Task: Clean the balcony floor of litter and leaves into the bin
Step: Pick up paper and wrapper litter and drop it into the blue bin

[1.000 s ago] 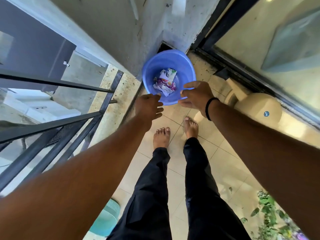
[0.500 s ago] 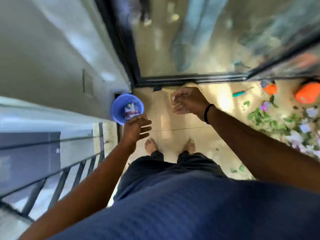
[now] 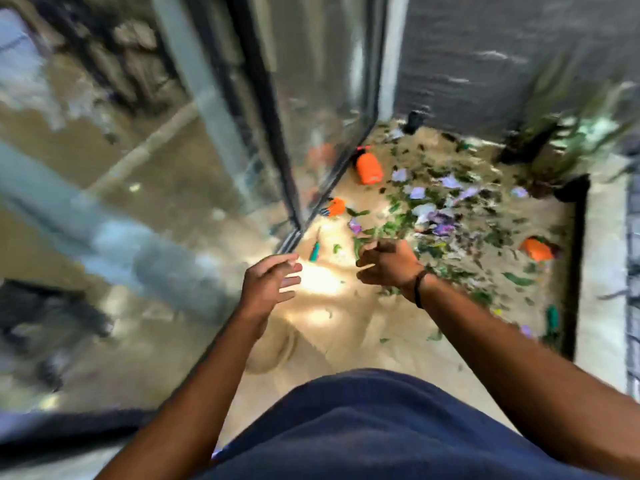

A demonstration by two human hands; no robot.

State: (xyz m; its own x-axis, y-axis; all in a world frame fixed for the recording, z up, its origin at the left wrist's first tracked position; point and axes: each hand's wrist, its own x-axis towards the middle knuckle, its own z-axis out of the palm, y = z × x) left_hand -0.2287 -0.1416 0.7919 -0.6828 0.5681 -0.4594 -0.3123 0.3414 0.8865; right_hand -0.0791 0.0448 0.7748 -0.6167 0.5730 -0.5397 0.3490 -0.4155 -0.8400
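Blurred head view of a tiled balcony floor [image 3: 346,327]. Left hand [image 3: 268,284] hovers above the floor beside the glass door [image 3: 311,109], fingers extended and spread, holding nothing. Right hand [image 3: 389,263], black band at the wrist, hangs to its right with fingers loosely curled; whether it holds anything cannot be told. Leaves and paper litter [image 3: 446,216] lie scattered across the far right floor. Among them lie an orange bottle [image 3: 370,169] and further orange objects.

Single head view, facing forward-down (blurred) along balcony floor [image 3: 349,327]
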